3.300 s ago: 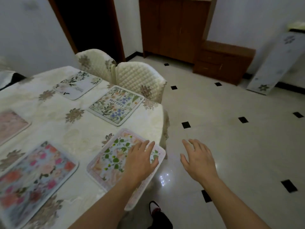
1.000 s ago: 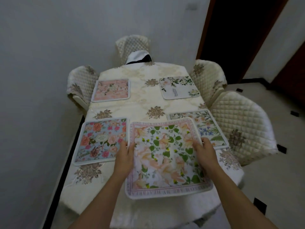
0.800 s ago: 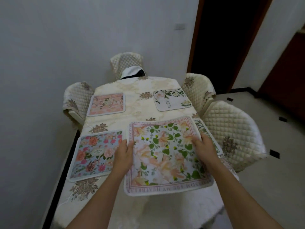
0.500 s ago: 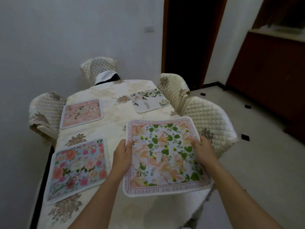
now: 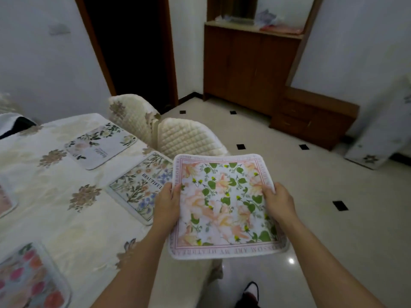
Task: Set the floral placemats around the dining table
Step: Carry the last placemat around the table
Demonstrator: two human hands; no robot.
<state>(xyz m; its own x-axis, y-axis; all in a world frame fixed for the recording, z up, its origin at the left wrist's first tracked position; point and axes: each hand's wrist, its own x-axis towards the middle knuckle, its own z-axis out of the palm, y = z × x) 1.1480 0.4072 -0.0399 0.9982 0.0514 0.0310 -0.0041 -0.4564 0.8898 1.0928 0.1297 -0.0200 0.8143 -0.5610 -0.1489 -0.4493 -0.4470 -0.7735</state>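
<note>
The dining table [image 5: 73, 218] is covered with a pale flowered cloth, and it fills the left side of the view. Two padded chairs [image 5: 186, 138] are pushed in at its far side, so each seat is given its own mat. Four placemats are laid flat on the cloth: a white one [image 5: 101, 145] by the far chair, a "BEAUTIFUL" one [image 5: 140, 187] by the near chair, a red-rose one [image 5: 29, 283] at the bottom left, and a pink one [image 5: 5, 196] cut off at the left edge, perhaps with flowers too, though little of it is seen. A peach-and-green placemat [image 5: 224, 205] is held up in the air, off the table's corner and over the floor, kept level so it does not flop. It is pinched at its left edge by the left hand [image 5: 166, 205] and at its right edge by the right hand [image 5: 279, 203], thumbs on top. It is likely being carried to a bare spot.
</note>
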